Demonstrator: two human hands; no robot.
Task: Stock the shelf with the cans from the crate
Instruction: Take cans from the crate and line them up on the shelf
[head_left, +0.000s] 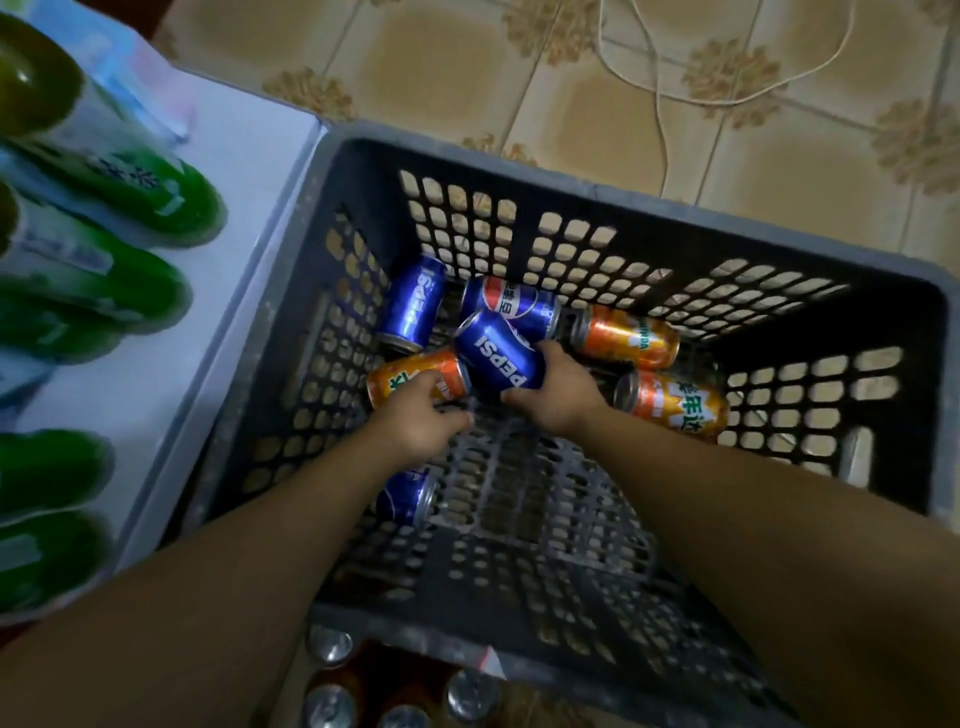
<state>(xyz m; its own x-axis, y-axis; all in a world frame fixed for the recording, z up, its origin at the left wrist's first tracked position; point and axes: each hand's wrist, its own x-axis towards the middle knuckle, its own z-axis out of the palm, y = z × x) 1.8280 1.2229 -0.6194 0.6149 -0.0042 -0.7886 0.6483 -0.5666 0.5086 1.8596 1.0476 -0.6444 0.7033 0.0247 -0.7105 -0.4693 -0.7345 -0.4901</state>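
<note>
Both my hands reach down into a dark slotted plastic crate (519, 613). My right hand (558, 392) grips a blue Pepsi can (496, 353), lifted a little off the crate floor. My left hand (423, 415) curls its fingers over an orange can (410, 376) lying on its side. Two more blue cans (413, 306) (519, 301) lie at the far side. Two other orange cans (626, 338) (675, 402) lie to the right. Another blue can (408, 499) shows under my left wrist.
A white shelf (234, 291) stands to the left of the crate, with green bottles (130, 291) on it. Several can tops (330, 644) show below the crate's near edge. A white cable (662, 130) runs over the tiled floor beyond.
</note>
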